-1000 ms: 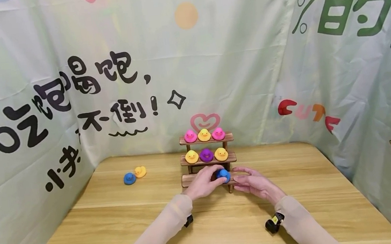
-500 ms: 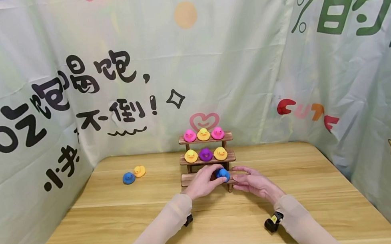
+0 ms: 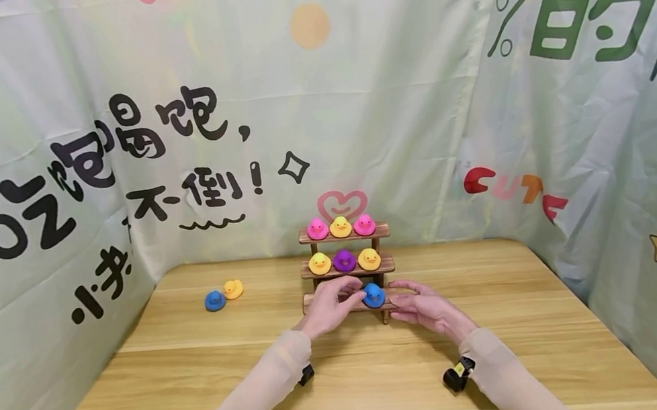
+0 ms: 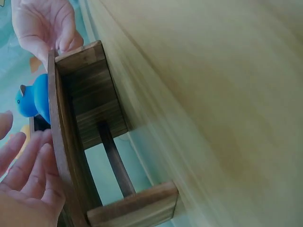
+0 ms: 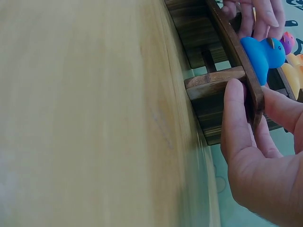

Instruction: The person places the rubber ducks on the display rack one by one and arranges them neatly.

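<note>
A three-tier wooden display stand (image 3: 388,263) holds small rubber ducks in the head view. On the right part of its lowest board sits a blue rubber duck (image 3: 374,296), upright and facing forward. My left hand (image 3: 329,308) is just left of this duck, its fingers loosely spread with nothing held; the left wrist view shows a gap between them and the duck. My right hand (image 5: 265,156) pinches the right end of the lowest board, thumb on top and fingers underneath. Part of the lowest board is hidden behind my left hand.
The middle board bears a purple duck (image 3: 344,260) between two yellow ones; the top board has a yellow duck (image 3: 340,226) between two pink ones. Further left on the wooden table (image 3: 201,368) lie another blue duck (image 3: 214,300) and a yellow duck (image 3: 233,289). Printed curtains stand behind.
My left hand has let go of the blue duck and drawn back a little to the left. The duck stays on the lowest board. My right hand keeps its place at the board's end.
</note>
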`<action>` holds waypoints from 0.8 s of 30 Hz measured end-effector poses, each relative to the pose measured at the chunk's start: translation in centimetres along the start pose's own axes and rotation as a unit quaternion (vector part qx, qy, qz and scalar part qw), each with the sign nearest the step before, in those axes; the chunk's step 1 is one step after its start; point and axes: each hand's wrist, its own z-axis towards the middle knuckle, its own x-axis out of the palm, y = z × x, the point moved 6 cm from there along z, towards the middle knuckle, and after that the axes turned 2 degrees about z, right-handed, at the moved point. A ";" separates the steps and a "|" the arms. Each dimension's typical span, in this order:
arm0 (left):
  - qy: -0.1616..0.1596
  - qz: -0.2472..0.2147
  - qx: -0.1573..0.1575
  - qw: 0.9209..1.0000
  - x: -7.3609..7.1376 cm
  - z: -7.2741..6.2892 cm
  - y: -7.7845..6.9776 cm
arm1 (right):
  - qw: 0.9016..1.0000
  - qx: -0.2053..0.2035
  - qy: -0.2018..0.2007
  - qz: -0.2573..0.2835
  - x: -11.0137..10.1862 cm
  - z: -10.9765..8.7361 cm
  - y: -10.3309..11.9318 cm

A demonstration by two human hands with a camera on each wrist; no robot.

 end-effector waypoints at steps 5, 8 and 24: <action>-0.035 0.002 0.001 0.999 -1.2 -0.3 0.0 | 1.000 -0.002 0.002 0.005 0.1 -0.1 0.1; -0.060 -0.006 -0.004 0.998 -2.0 -0.6 0.1 | 1.000 -0.005 0.003 0.006 0.2 -0.2 0.2; -0.203 -0.095 -0.071 0.972 -9.0 -1.8 3.0 | 1.000 -0.002 0.000 0.003 0.2 -0.2 0.1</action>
